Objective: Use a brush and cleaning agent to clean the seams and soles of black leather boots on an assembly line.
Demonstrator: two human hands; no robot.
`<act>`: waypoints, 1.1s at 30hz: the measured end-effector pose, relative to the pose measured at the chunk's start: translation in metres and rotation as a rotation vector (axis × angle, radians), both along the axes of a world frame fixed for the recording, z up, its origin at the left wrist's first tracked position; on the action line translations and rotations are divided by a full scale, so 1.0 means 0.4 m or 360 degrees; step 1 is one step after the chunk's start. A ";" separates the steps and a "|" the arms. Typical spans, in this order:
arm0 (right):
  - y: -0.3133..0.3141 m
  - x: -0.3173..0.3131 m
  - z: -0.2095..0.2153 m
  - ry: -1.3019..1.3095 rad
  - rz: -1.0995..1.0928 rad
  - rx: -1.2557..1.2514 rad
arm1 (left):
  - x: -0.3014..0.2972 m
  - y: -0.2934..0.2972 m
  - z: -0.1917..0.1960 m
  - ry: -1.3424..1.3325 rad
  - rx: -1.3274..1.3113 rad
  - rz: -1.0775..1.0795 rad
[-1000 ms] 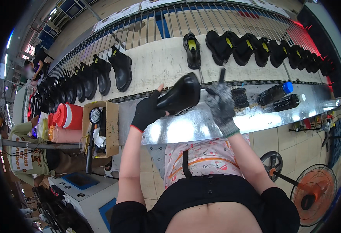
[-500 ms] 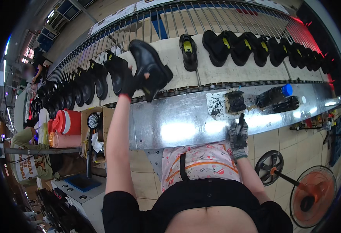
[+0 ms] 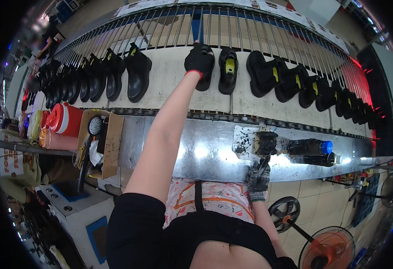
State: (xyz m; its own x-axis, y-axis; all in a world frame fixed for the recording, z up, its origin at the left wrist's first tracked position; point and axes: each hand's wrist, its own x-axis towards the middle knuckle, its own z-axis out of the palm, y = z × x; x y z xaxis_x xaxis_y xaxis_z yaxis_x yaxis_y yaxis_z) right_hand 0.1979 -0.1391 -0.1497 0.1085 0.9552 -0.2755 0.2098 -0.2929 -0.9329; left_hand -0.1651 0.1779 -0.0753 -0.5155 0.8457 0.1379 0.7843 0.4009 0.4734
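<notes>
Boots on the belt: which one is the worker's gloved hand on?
The black boot under the left hand, just left of the boot showing a yellow insole. No hand touches any of the other boots.

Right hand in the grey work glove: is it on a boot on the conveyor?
No. The right hand is down at the shiny metal bench, near its front edge, well short of the conveyor.

Bright overhead light is glaring off the steel bench while fisheye bending and blur are smearing the dark rim.
</notes>
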 end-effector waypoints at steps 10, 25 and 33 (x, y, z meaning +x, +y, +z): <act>0.027 -0.023 0.073 0.0239 -0.0059 -0.0050 | 0.010 -0.368 -0.260 -0.1054 0.0196 -0.0348; 0.014 -0.025 0.033 0.0420 -0.0083 -0.0100 | 0.078 -0.346 -0.250 -0.0877 0.0507 -0.0491; 0.017 -0.031 0.046 0.0209 0.0012 -0.0072 | 0.086 -0.353 -0.270 -0.0786 0.0565 -0.0554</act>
